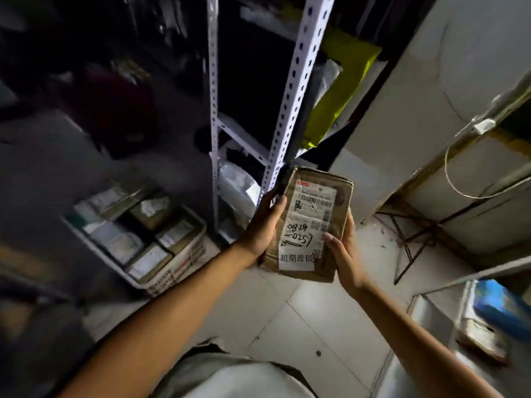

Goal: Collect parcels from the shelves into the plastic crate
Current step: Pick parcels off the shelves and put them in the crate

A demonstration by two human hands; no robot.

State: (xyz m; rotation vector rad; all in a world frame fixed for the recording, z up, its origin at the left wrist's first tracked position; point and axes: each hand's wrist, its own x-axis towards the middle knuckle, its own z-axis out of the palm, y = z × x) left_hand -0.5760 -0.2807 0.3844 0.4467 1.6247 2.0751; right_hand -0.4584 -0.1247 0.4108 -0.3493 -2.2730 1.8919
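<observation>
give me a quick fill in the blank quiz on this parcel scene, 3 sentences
1. The cardboard parcel is held by ____ hands, the left hand and the right hand.
2. The plastic crate stands on the floor to the person's ____.
3. The bag on the shelf beyond the parcel is ____ in colour.

Missing words: both; left; yellow

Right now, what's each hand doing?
Left hand: grips the cardboard parcel by its left edge.
Right hand: grips the parcel's right edge.
</observation>
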